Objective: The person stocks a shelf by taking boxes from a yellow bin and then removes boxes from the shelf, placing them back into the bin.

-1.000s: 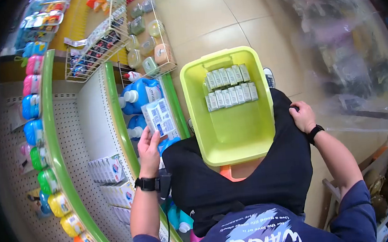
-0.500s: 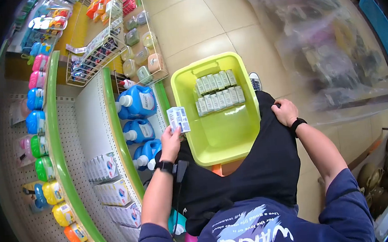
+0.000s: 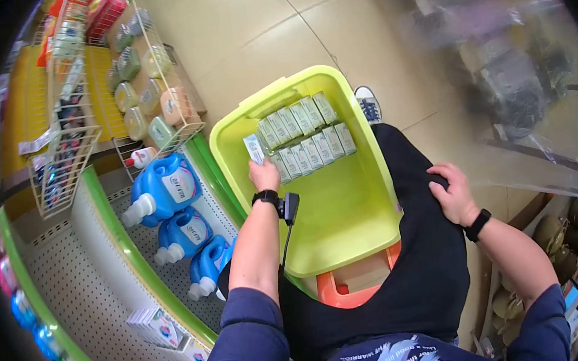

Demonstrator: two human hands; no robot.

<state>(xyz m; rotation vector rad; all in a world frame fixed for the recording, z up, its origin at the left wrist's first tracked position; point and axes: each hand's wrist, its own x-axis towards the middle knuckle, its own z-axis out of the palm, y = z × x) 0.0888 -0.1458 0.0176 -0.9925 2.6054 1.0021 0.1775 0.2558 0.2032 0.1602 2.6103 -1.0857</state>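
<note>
My left hand (image 3: 264,176) fingers grip small white carton (image 3: 254,148) at left end of box rows in lime-green plastic tub (image 3: 346,210); right hand (image 3: 452,194) fingers curled on my black-trousered knee (image 3: 412,170).

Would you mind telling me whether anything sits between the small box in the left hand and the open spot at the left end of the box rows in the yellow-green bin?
Nothing visible does. The left hand holds the small box inside the bin, right beside the rows of boxes.
</note>
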